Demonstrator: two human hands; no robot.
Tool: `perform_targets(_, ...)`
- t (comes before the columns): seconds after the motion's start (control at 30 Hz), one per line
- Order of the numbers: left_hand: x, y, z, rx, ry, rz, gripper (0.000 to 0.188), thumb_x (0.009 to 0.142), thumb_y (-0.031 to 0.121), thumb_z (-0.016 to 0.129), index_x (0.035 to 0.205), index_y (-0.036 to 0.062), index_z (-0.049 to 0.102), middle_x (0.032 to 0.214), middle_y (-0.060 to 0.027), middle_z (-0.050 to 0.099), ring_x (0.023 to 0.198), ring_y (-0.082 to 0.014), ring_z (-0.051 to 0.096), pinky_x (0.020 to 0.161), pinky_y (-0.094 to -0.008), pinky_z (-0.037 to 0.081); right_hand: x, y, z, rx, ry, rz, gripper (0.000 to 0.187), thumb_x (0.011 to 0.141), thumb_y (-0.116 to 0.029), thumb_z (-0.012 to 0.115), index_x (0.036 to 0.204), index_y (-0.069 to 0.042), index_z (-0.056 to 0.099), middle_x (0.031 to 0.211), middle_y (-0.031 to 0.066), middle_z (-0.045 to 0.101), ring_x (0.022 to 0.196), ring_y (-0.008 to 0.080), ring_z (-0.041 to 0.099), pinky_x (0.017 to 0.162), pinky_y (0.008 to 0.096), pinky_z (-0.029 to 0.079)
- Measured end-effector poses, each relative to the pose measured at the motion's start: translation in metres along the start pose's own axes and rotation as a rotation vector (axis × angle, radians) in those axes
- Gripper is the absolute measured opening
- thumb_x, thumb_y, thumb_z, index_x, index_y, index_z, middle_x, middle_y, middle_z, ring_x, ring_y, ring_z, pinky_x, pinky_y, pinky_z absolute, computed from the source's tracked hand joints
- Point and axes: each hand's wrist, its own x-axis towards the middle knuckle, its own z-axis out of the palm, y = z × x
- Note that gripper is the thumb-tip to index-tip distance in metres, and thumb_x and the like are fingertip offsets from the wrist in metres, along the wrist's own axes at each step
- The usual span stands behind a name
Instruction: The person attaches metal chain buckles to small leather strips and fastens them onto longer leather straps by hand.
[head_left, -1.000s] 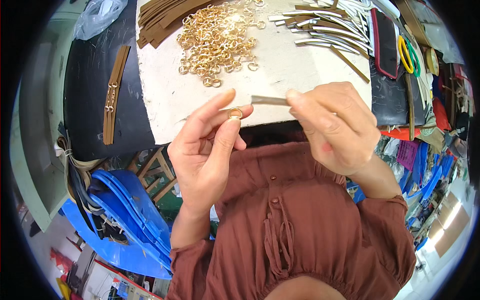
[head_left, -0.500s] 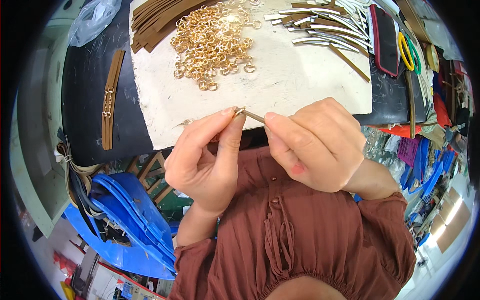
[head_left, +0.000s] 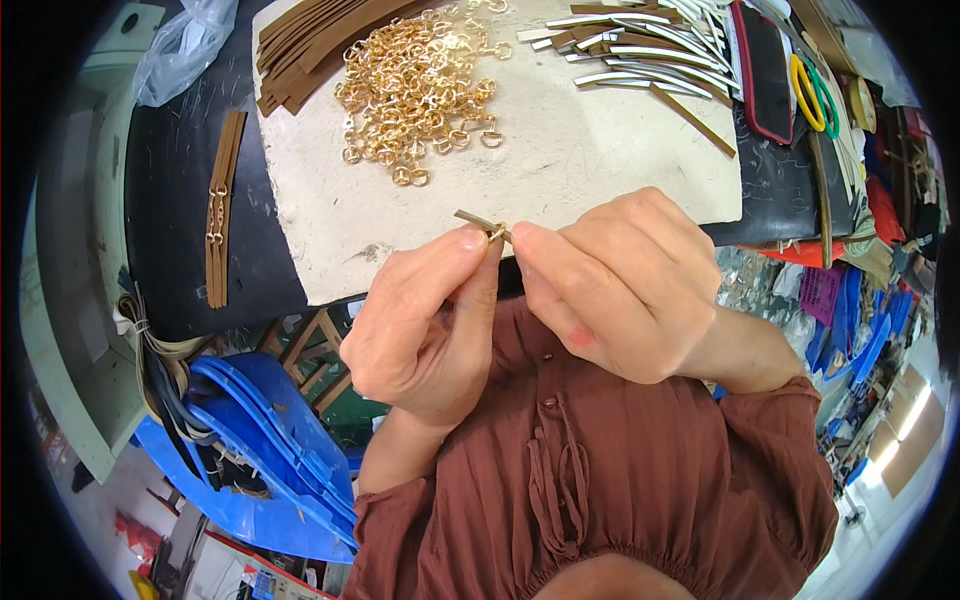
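Above the near edge of the white work board (head_left: 600, 160), my two hands meet fingertip to fingertip. My left hand (head_left: 425, 325) pinches a small gold metal ring (head_left: 497, 232) between thumb and forefinger; most of it is covered by the fingertips. In the closed fingers of my right hand (head_left: 625, 285) is a narrow brown strap (head_left: 472, 217). The strap runs through the ring, and its free end sticks out above my left fingertips. Beyond my hands lies a heap of gold metal fittings (head_left: 410, 105).
Long brown strips (head_left: 320, 45) lie far left on the board; shorter brown-and-white strips (head_left: 655, 60) lie far right. Straps joined by gold fittings (head_left: 222, 220) rest on the black tabletop. A phone (head_left: 765, 85), yellow and green loops (head_left: 808, 95) and a plastic bag (head_left: 185, 50) flank the board.
The strap's end now pokes out through the gold ring to the left. My right fingers have come closer to the left ones, and my left hand has shifted slightly right.
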Motion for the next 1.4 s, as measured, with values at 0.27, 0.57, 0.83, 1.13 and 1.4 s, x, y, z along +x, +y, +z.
perform_targets(0.27, 0.000, -0.003, 0.001, 0.025, -0.066, -0.029, 0.022, 0.076, -0.009, 0.074, 0.096, -0.0012, 0.071, 0.084, -0.0103, 0.070, 0.064, -0.0104, 0.057, 0.053, -0.0203, 0.041, -0.001, 0.001, 0.001, 0.074, -0.051, 0.106, 0.029, 0.062, -0.003, 0.066, 0.091, 0.002, 0.065, 0.069, 0.0063, 0.056, 0.055, 0.0211, 0.054, 0.051, 0.0301, 0.043)
perform_targets(0.57, 0.002, 0.004, -0.010, 0.009, -0.191, -0.323, 0.024, 0.079, -0.006, 0.072, 0.102, 0.0019, 0.072, 0.070, -0.0014, 0.060, 0.057, -0.0054, 0.042, 0.051, -0.0199, 0.032, 0.021, 0.019, -0.026, 0.564, -0.380, 0.626, 0.034, 0.082, 0.004, 0.064, 0.115, -0.001, 0.056, 0.082, 0.0062, 0.067, 0.081, 0.0138, 0.069, 0.077, 0.0262, 0.054)
perform_targets(0.83, 0.005, 0.010, -0.016, -0.101, -0.263, -0.486, 0.026, 0.081, -0.007, 0.070, 0.106, -0.0010, 0.070, 0.076, -0.0007, 0.063, 0.062, -0.0012, 0.044, 0.054, -0.0169, 0.033, 0.017, 0.026, -0.021, 0.701, -0.388, 0.715, 0.026, 0.082, 0.002, 0.065, 0.106, 0.000, 0.056, 0.085, 0.0025, 0.064, 0.082, 0.0092, 0.067, 0.079, 0.0227, 0.050)
perform_targets(1.13, 0.008, 0.012, -0.011, -0.225, -0.187, -0.649, 0.025, 0.078, -0.005, 0.075, 0.103, -0.0026, 0.069, 0.084, 0.0002, 0.066, 0.064, 0.0020, 0.047, 0.055, -0.0118, 0.034, 0.019, 0.021, -0.018, 0.756, -0.386, 0.766, 0.021, 0.083, 0.002, 0.064, 0.101, 0.000, 0.056, 0.084, 0.0018, 0.063, 0.082, 0.0070, 0.065, 0.077, 0.0216, 0.049)
perform_targets(1.4, 0.013, 0.014, -0.015, -0.284, -0.019, -0.476, 0.019, 0.078, -0.008, 0.073, 0.094, -0.0015, 0.066, 0.088, -0.0029, 0.067, 0.064, 0.0019, 0.046, 0.055, -0.0129, 0.034, 0.022, 0.021, -0.013, 1.070, -0.140, 0.951, 0.042, 0.081, 0.000, 0.071, 0.120, 0.002, 0.057, 0.108, 0.0111, 0.067, 0.099, 0.0130, 0.064, 0.089, 0.0269, 0.050)
